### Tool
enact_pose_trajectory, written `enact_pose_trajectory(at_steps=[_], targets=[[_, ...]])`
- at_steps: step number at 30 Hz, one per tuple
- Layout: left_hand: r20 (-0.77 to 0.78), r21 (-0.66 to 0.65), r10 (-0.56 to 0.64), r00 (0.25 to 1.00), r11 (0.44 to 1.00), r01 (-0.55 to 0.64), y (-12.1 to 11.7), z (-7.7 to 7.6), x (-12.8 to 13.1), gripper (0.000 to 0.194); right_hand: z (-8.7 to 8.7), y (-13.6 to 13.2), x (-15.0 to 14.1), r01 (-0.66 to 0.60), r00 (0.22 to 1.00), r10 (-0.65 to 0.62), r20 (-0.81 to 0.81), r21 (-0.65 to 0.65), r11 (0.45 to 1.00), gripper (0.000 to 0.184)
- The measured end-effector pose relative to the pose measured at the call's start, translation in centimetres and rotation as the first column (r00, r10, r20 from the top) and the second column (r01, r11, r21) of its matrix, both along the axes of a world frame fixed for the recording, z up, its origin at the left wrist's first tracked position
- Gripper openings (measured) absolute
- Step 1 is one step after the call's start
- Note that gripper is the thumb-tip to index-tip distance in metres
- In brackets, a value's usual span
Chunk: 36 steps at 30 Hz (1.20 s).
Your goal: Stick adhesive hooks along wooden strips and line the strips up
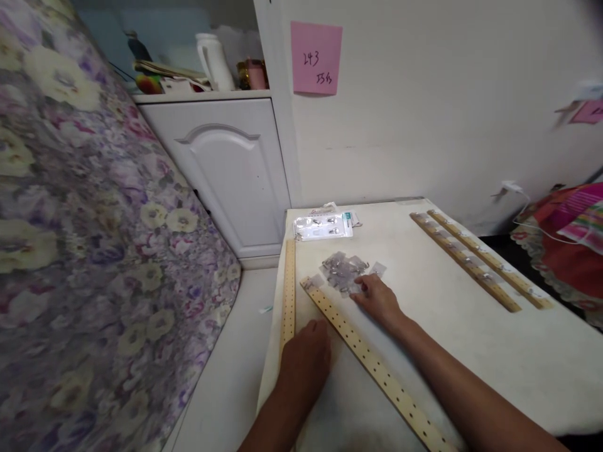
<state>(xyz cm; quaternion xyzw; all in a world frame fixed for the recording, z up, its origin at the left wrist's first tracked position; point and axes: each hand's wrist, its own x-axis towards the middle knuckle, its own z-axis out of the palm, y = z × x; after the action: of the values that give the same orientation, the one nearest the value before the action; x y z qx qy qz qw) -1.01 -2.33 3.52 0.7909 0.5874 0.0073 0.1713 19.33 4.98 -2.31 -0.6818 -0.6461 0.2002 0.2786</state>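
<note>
My right hand (379,302) reaches to the right edge of a pile of small clear plastic hook pieces (343,271). Its thumb and index finger are apart at the pile, and I see nothing held between them. Closed, my left hand (309,353) rests between two perforated wooden strips; whether it holds anything is hidden. One strip (367,358) runs diagonally between my hands, with a clear piece (315,282) at its far end. The other strip (289,289) lies along the table's left edge, partly behind my left hand.
Two more wooden strips, the nearer one (464,260) and the outer one (492,258), lie at right carrying clear hook pieces. A clear blister pack (323,226) sits at the back of the white table (527,370). A floral curtain (108,251) hangs left; a cabinet (221,169) stands behind.
</note>
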Motion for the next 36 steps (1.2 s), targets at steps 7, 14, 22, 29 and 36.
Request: enact_pose_trajectory(at_steps=[7, 14, 22, 29, 36], targets=[[-0.017, 0.021, 0.002, 1.000, 1.000, -0.002, 0.0, 0.0, 0.2, 0.023, 0.0, -0.6, 0.5, 0.025, 0.972, -0.020, -0.233, 0.019, 1.000, 0.009], [-0.001, 0.014, -0.001, 1.000, 1.000, 0.001, 0.1, 0.0, 0.2, 0.024, -0.2, -0.6, 1.2, -0.015, 0.834, -0.022, -0.552, -0.064, 0.998, 0.016], [-0.046, -0.019, 0.017, 0.999, 1.000, -0.018, 0.1, 0.4, 0.1, 0.026, 1.0, -0.2, -0.1, -0.180, 0.657, 0.040, -0.753, -0.106, 0.978, 0.031], [-0.091, 0.045, 0.042, 0.995, 0.998, -0.038, 0.6, -0.4, -0.2, 0.043, 0.8, 0.9, -4.4, -0.307, 0.630, 0.094, -0.771, -0.136, 0.942, 0.028], [-0.140, 0.054, 0.036, 0.990, 0.998, -0.029, 0.7, -1.5, 0.0, 0.049, -0.9, 1.1, -5.3, -0.225, 0.740, 0.096, -0.666, -0.111, 0.968, 0.027]])
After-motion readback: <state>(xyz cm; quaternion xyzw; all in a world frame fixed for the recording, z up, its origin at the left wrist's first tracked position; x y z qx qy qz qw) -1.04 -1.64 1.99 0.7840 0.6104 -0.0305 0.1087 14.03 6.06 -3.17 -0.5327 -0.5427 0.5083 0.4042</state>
